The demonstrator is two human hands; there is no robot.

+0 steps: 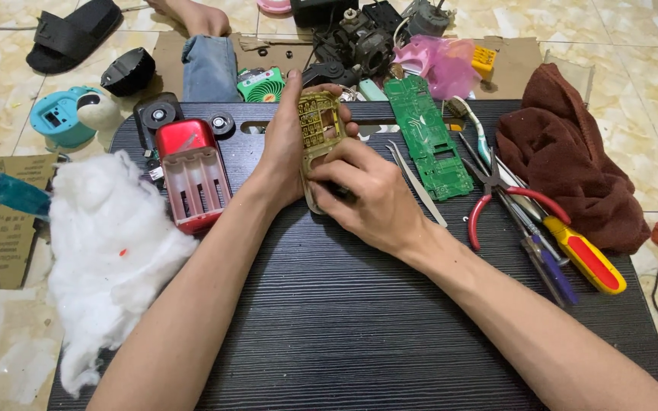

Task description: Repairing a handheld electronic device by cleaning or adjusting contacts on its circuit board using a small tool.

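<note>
Both hands gripped a gold keypad frame [318, 129] above the table [359, 320]: left hand [287, 152] behind, right hand [367, 199] pressing its base (circuit board [428, 141] already out, case [192, 176] emptied).

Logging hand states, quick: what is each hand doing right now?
Left hand: closed around the gold keypad frame, holding it up off the black board.
Right hand: fingers curled on the frame's lower end.
</note>
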